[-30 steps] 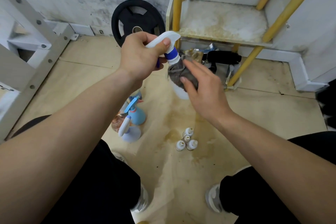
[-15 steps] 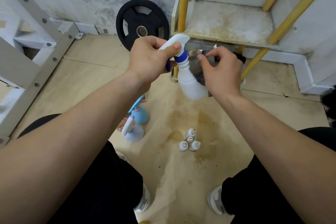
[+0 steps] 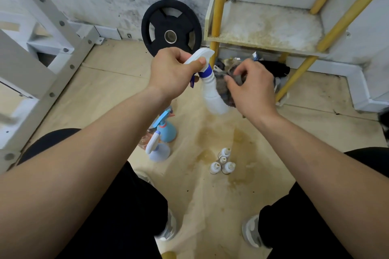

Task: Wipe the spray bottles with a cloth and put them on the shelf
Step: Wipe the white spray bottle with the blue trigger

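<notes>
My left hand (image 3: 171,71) grips the white trigger head of a white spray bottle (image 3: 211,94) with a blue collar, held in the air above the floor. My right hand (image 3: 251,88) holds a grey cloth (image 3: 226,93) against the bottle's right side; most of the cloth is hidden behind the hand. On the floor below stand a teal spray bottle (image 3: 167,127) and a pale lilac spray bottle (image 3: 156,149). The yellow-legged shelf (image 3: 267,27) stands just beyond my hands, its stained white board bare.
Several small white bottles (image 3: 223,163) cluster on the stained floor. A black weight plate (image 3: 171,27) leans on the wall. Dark clutter (image 3: 275,67) lies under the shelf. A white metal frame (image 3: 37,57) stands left. My knees and shoes fill the bottom.
My right hand moved the cloth from the front of the bottle round to its right side, uncovering the white body. Both hands and the bottle rose slightly toward the shelf.
</notes>
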`<action>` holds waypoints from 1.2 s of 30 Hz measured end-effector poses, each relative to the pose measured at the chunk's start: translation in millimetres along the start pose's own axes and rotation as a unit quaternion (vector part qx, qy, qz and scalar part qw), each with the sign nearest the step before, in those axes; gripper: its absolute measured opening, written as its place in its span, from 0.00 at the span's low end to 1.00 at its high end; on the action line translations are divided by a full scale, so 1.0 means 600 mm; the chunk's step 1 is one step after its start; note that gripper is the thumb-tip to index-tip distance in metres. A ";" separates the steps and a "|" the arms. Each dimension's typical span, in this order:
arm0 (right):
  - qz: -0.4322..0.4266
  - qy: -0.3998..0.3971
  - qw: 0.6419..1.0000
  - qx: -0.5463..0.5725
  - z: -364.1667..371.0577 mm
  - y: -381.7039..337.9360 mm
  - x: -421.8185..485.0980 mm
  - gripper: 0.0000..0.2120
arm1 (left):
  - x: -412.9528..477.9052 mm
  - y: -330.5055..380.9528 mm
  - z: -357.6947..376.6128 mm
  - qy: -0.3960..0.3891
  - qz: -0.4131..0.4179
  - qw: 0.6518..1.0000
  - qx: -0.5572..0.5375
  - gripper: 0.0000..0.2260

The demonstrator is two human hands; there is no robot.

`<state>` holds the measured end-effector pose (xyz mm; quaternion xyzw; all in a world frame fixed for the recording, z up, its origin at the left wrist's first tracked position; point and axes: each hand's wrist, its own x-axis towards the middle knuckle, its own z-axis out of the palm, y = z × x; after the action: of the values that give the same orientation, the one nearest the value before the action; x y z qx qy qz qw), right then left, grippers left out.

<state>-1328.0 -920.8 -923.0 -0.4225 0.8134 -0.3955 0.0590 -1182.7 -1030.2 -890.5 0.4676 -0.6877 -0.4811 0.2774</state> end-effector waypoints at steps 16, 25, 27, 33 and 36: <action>0.102 -0.218 0.970 -0.034 0.153 0.060 -0.058 0.10 | 0.077 -0.175 -0.020 -0.019 -0.032 0.972 0.232 0.09; 0.151 -0.242 0.958 -0.025 0.244 0.171 -0.031 0.12 | 0.198 -0.301 0.056 -0.070 -0.047 0.937 0.339 0.12; 0.148 -0.249 0.957 -0.027 0.260 0.189 -0.025 0.13 | 0.212 -0.326 0.068 -0.079 -0.056 0.930 0.355 0.12; 0.138 -0.254 0.957 -0.033 0.282 0.220 -0.016 0.15 | 0.226 -0.379 0.082 -0.065 -0.078 0.922 0.373 0.16; 0.133 -0.258 0.956 -0.037 0.278 0.226 -0.019 0.11 | 0.223 -0.380 0.082 -0.054 -0.083 0.914 0.393 0.18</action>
<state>-1335.6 -966.5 -1133.2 -0.3996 0.8336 -0.2312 0.3032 -1192.2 -1154.7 -1128.7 0.5677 -0.7939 -0.2177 -0.0070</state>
